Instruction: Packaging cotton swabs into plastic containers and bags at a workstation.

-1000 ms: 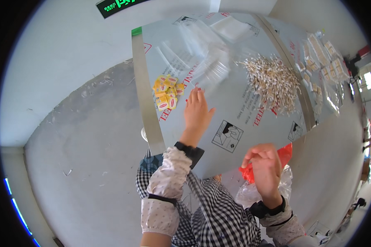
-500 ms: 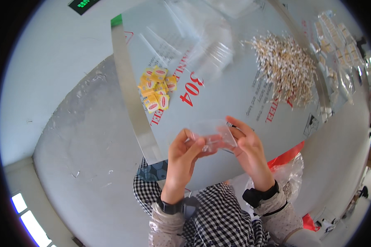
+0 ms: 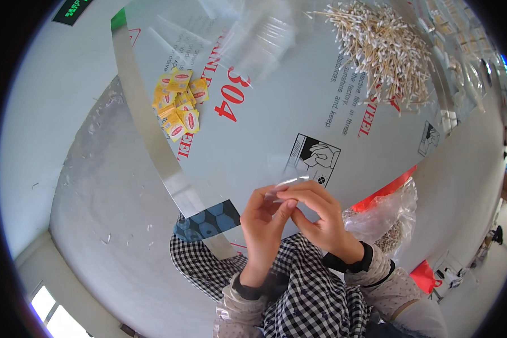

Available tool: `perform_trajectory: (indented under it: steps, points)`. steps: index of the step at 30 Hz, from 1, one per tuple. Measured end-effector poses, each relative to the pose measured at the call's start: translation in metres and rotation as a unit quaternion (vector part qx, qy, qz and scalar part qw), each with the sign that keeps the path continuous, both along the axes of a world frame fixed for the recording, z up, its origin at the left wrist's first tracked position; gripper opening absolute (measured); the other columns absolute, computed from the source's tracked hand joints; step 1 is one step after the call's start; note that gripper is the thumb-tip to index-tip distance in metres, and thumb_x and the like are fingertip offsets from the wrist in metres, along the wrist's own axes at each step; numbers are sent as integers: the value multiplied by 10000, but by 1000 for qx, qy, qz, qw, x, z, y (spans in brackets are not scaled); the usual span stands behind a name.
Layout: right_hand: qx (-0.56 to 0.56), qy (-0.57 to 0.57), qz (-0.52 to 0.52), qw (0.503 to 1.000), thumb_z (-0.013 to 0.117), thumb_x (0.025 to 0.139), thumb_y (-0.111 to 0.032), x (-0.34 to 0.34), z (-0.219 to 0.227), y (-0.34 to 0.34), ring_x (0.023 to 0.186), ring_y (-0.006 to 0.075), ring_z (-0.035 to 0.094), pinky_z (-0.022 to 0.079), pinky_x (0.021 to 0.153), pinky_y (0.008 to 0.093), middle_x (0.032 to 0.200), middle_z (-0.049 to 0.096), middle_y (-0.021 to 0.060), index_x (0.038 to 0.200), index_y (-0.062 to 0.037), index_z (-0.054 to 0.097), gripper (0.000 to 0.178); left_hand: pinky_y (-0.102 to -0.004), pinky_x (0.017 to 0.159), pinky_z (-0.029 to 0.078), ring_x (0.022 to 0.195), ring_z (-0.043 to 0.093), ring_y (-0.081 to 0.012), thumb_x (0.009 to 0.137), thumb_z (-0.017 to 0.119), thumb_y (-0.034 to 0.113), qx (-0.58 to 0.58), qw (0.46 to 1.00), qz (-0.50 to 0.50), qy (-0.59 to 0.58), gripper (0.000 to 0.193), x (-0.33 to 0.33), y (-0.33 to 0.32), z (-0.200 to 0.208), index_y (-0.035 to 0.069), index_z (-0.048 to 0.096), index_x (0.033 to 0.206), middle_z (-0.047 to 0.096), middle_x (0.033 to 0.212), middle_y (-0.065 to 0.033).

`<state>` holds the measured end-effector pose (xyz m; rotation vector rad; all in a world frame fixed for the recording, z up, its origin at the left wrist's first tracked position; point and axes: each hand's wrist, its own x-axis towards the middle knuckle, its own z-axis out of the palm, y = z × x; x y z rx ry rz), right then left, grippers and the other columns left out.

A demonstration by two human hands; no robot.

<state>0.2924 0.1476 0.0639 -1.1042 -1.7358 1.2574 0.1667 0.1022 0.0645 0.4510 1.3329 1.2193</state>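
Note:
Just beyond the table's near edge, my left hand (image 3: 263,221) and my right hand (image 3: 321,217) are brought together at a small clear plastic bag (image 3: 293,181). The left thumb and fingers pinch its near part. My right fingers close on the same bag, their tips meeting the left thumb. Glare and the fingers hide much of it, and whether anything lies inside I cannot tell. Beyond the left hand lies a pile of small yellow packets (image 3: 177,104) with red ovals. At the far right a large heap of cotton swabs (image 3: 380,53) is spread out.
Film with printed marks covers the metal table (image 3: 265,135). Clear empty bags (image 3: 265,42) are stacked at its far side. Filled clear packs (image 3: 462,42) lie beyond the swabs. A clear sack (image 3: 400,217) and red plastic (image 3: 384,190) hang by the right near edge.
My hands have drawn closer together, and the right fingers have come over to the left thumb at the bag. The bag is now more edge-on. The whole view has shifted.

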Motion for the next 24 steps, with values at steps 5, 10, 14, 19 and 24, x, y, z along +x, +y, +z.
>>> perform_trajectory:
  steps: [5, 10, 14, 19, 24]
  points:
    - [-147, 42, -62, 986, 592, 813, 104, 10, -13, -4, 922, 210, 614, 491, 795, 299, 1044, 645, 100, 1104, -24, 653, 324, -250, 767, 543, 911, 640, -131, 936, 622, -6, -46, 996, 14, -75, 190, 0, -1, -19, -36, 649, 1121, 666, 1016, -85]
    - [-55, -73, 14, 996, 658, 803, 62, 13, -11, 6, 916, 220, 617, 492, 781, 316, 1001, 648, 99, 1070, -23, 652, 280, -233, 636, 510, 785, 663, -111, 902, 675, 46, -95, 978, -115, 143, 139, -12, 2, -12, -9, 708, 1025, 706, 920, -82]
    - [-76, -93, 10, 993, 679, 792, 61, 15, -10, 3, 860, 221, 625, 491, 764, 312, 946, 658, 91, 1018, -10, 655, 238, -224, 630, 513, 786, 673, -106, 933, 657, 95, -119, 983, -120, 73, 135, -18, 11, -5, -6, 705, 1008, 701, 878, -48]
    - [-86, -85, -8, 993, 657, 776, 106, 16, -16, 3, 862, 196, 617, 488, 765, 286, 937, 668, 94, 986, -1, 671, 236, -237, 588, 501, 733, 656, -105, 919, 659, 64, -25, 967, -132, 217, 111, -12, 9, -14, -23, 695, 979, 684, 841, -56]
    - [-97, -88, 7, 991, 657, 757, 115, 10, -12, 3, 880, 188, 617, 492, 791, 288, 983, 677, 87, 1086, -10, 684, 352, -265, 533, 437, 620, 564, -117, 842, 718, 23, 26, 964, -97, 245, 58, -9, 12, -17, -18, 688, 869, 620, 760, -64]
